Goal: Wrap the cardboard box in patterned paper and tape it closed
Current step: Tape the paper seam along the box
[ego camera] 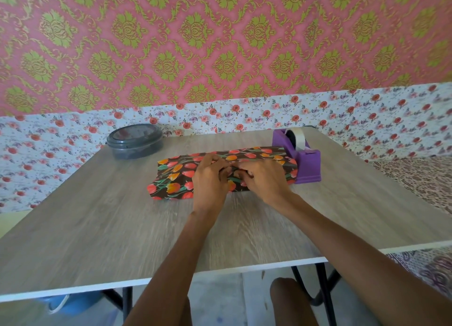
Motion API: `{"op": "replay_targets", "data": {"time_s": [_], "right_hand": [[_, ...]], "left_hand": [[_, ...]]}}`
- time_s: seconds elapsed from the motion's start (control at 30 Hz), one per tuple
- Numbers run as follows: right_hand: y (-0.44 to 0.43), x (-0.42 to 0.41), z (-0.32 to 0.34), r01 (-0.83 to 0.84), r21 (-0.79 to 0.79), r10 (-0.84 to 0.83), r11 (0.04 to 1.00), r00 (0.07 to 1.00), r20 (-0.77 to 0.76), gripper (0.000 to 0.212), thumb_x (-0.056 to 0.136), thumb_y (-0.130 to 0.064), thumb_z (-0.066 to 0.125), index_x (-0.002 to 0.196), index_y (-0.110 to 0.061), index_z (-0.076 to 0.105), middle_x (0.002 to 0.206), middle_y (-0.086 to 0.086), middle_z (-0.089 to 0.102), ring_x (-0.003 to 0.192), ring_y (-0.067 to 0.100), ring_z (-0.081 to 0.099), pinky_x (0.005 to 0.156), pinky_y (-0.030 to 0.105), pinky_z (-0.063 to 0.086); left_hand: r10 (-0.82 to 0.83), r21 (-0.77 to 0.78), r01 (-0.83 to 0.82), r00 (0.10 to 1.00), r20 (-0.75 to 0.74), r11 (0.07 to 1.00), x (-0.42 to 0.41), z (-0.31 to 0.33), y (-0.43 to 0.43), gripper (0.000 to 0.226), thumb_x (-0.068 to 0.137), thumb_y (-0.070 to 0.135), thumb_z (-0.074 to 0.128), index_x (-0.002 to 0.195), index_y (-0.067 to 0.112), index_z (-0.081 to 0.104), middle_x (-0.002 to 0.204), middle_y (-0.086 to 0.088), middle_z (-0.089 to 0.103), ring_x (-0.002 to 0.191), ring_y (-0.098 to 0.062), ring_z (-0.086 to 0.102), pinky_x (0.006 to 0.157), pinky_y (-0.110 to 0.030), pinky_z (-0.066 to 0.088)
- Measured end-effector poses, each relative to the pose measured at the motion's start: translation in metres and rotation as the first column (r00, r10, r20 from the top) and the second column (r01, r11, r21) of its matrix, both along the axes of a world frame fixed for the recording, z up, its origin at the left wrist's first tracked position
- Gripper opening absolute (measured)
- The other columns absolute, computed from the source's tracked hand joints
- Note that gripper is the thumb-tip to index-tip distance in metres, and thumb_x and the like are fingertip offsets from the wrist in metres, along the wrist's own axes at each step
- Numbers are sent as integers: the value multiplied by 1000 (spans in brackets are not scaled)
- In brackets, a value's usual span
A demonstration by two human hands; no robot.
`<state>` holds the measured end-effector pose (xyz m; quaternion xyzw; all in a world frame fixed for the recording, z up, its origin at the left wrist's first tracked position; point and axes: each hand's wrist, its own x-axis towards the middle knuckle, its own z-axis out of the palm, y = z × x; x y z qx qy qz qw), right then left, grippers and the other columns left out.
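- Pressing down w/ both hands on the box: we have the left hand (210,176) and right hand (263,179) side by side on top of the cardboard box, which is covered in the patterned paper (176,176) (dark, w/ tulips), on the bench (97,215).
- Left hand: fingers curled, tips on the paper approx. at the top middle. Right hand: fingers bent, tips meeting the left's. Looks like we're holding a seam down, but can't tell if either hand pinches a flap or a bit of tape; the frame is blurred there.
- Box lies flat under our palms & runs out past the left hand's outer side and past the right hand's.
- Tape dispenser (299,154), purple w/ a white roll, sits just beyond the right hand, touching or nearly touching the box end.
- Round grey lidded tub (135,141) is well off past the left hand, far side.
- Progress, our guess: paper is round the body, no bare cardboard shows. Left: tape the seam, fold & tape the ends; left end looks loose.
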<state>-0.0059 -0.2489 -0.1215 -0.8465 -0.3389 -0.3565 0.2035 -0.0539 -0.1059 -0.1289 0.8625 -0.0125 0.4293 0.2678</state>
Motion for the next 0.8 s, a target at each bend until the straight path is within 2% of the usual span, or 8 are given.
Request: {"op": "replay_targets", "data": {"time_s": [0.17,0.23,0.33,0.47,0.57,0.7,0.8], "right_hand": [[-3,4,9,13,-29,-14,999,999,-31,9,80,-23,78,89,-25,80,58,-4,67,54,17,63,47,22,36],[-2,3,9,4,-30,-6,1000,998,-67,12,82,-26,76,93,-26,80,59,-5,67,55,14,63,47,23,40],[-2,2,8,-15,-11,14,1000,992,-122,16,87,-34,73,100,-27,78,60,-7,68,59,12,66,49,29,49],[-2,2,8,-25,2,25,1000,988,-154,13,88,-34,72,98,-27,78,62,-7,68,63,11,69,50,26,47],[-2,2,8,-5,-11,3,1000,985,-170,16,88,-36,72,100,-27,76,61,-6,67,65,11,70,53,27,49],[-9,0,2,105,9,-104,994,991,-90,38,83,-42,76,117,-26,71,68,-5,72,65,12,68,55,24,47],[-17,-2,-1,81,37,-75,996,989,-130,37,84,-37,76,120,-31,71,64,-9,70,61,5,64,54,21,46]], "left_hand": [[-26,37,26,1000,-4,999,-6,5,3,20,79,0,77,94,12,78,95,-4,72,82,-14,65,72,-8,40],[-33,39,34,999,-16,999,-5,6,5,15,80,5,78,93,12,78,95,-3,72,81,-12,65,71,-6,39],[-60,54,61,998,-27,997,-5,7,7,12,80,9,79,91,12,78,93,-3,71,79,-13,65,68,-15,48],[-68,78,71,997,-32,994,-6,10,9,8,81,7,77,88,10,75,89,-3,70,75,-14,64,66,-24,55],[-75,22,77,995,-64,997,-9,12,11,3,84,9,73,87,9,70,86,0,68,73,-13,63,66,-31,57],[-125,-123,109,984,-130,986,-14,15,17,10,92,9,65,100,14,64,94,9,68,82,-1,64,68,-10,53],[-178,-343,147,982,-61,928,-17,15,17,17,91,3,65,103,15,64,98,8,71,89,2,67,80,-13,55]]}}
